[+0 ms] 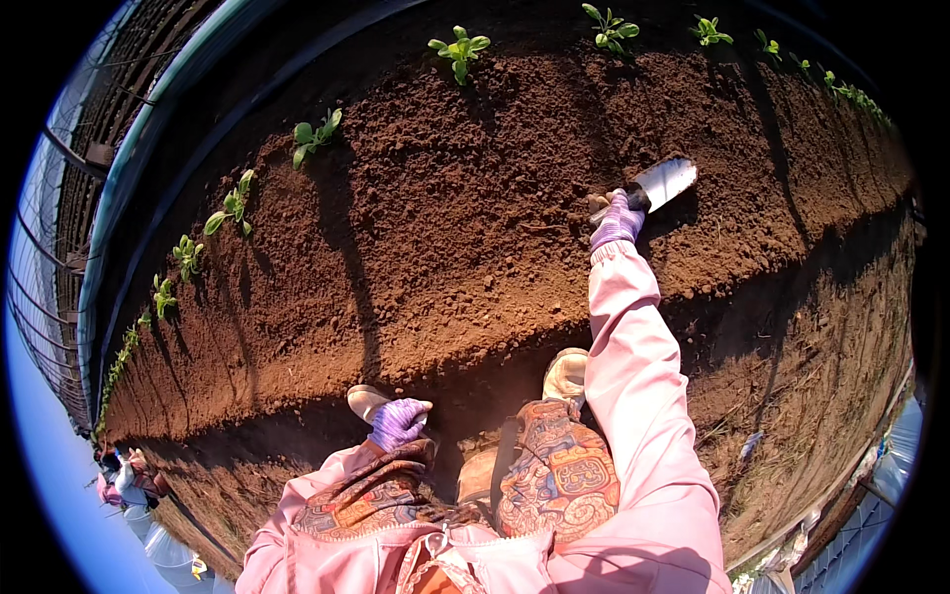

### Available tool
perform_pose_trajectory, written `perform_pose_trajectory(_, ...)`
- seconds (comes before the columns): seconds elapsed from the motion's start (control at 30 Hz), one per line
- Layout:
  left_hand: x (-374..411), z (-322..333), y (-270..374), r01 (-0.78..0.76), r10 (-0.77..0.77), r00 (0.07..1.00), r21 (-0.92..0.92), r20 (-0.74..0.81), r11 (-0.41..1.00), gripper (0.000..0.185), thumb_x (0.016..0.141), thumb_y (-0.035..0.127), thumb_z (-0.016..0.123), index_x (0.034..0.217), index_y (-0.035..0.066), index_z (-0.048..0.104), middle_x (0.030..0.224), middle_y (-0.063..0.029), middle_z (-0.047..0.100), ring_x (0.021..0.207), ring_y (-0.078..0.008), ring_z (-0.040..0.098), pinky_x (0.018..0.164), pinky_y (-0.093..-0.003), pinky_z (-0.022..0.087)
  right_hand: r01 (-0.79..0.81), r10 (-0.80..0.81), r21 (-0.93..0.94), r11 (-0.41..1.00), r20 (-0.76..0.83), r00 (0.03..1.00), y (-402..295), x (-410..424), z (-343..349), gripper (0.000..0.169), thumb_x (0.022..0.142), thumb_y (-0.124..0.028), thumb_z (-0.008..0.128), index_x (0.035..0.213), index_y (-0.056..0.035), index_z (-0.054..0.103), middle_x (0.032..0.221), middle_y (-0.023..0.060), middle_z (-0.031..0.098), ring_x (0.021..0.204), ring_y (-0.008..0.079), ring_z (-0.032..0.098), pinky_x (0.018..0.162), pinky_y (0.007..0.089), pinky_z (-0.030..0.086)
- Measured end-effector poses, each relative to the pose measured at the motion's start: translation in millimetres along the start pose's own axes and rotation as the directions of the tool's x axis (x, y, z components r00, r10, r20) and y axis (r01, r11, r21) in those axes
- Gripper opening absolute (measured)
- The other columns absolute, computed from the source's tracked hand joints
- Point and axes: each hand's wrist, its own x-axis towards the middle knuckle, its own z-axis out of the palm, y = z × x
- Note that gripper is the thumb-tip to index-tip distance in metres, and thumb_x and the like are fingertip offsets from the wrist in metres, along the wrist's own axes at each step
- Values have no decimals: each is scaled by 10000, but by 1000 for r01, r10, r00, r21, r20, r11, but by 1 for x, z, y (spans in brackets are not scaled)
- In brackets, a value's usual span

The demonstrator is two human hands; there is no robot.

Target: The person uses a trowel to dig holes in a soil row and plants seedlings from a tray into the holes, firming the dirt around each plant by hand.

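Note:
My right hand (618, 217), in a purple and tan glove, is shut on the dark handle of a hand trowel (666, 184) and reaches out over the brown soil bed (475, 223). The trowel's metal blade points to the upper right, just over the soil, with a shadow beside it. My left hand (399, 423), gloved in purple, rests by my left knee near the shoe; its fingers are curled, and whether it holds something cannot be told. Leafy green seedlings (460, 52) stand in a row along the bed's far edge.
A shaded furrow (475, 386) runs along the bed's near side, with my shoes (565, 375) in it. Dry ground with straw lies at the right. Plastic sheeting and a metal frame (74, 260) curve along the left. Another person (130, 479) is far off at the lower left.

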Motion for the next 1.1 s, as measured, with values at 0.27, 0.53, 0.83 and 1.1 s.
perform_pose_trajectory(0.27,-3,2,-2,35,-35,999,-2,-19,999,279,705,6,616,977,64,612,811,-97,612,725,-241,600,637,-292,475,-110,65,-179,978,-237,969,-18,-19,-4,264,818,-4,553,1019,-12,383,748,108,491,541,206,517,561,393,575)
perform_pose_trajectory(0.53,-2,-3,3,35,-34,999,15,-22,999,233,729,51,611,962,66,610,804,-101,611,728,-262,599,641,-326,483,5,28,-344,939,90,996,5,-47,-38,381,795,8,578,1106,-120,397,832,77,505,548,158,512,540,313,551)
perform_pose_trajectory(0.83,2,-5,7,-1,1,1000,0,-29,1000,223,737,72,599,959,54,607,793,-101,606,730,-272,594,644,-336,479,-63,-86,-927,369,-101,991,-17,76,-28,559,665,-179,651,1124,1,387,986,154,561,803,223,583,737,313,450)
perform_pose_trajectory(1.1,-4,-3,0,-24,24,999,5,-26,1000,227,735,42,600,962,50,609,776,-103,598,700,-265,592,628,-323,481,439,450,-876,-201,316,835,51,-128,-5,770,771,-302,616,1357,-12,208,1210,233,476,1131,329,472,944,349,361)
